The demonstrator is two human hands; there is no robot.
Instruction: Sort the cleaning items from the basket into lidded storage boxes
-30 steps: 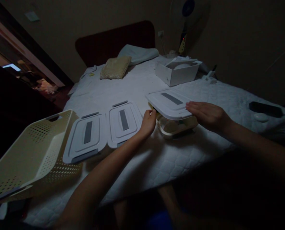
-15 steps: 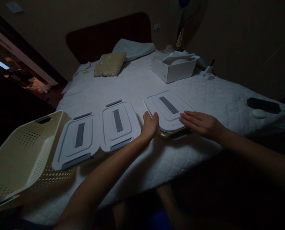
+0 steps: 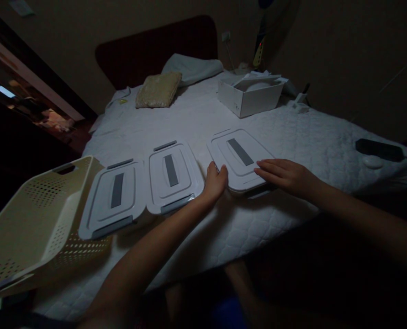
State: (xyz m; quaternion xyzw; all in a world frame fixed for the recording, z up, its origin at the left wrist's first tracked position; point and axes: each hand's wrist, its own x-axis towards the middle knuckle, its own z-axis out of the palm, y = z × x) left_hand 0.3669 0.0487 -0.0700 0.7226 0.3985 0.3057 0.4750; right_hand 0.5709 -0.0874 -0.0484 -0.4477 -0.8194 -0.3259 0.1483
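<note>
Three white-lidded containers with grey strips lie in a row on the bed. On the rightmost lid [image 3: 239,155] both my hands rest. My left hand [image 3: 216,182] curls against its near left corner, fingers bent onto the edge. My right hand [image 3: 281,174] lies flat with fingers stretched out on its near right side. The middle container [image 3: 171,173] and the left container [image 3: 113,196] sit untouched beside it.
A cream perforated basket [image 3: 28,224] tilts off the bed's near left corner. A white open box [image 3: 251,98] and two pillows [image 3: 158,89] lie farther back. A dark object [image 3: 377,148] sits at the right edge of the quilted mattress [image 3: 309,132].
The rightmost lid was raised and tilted above its cream base a second ago; it now lies flat on it. Both hands came down with it and press on its near edge.
</note>
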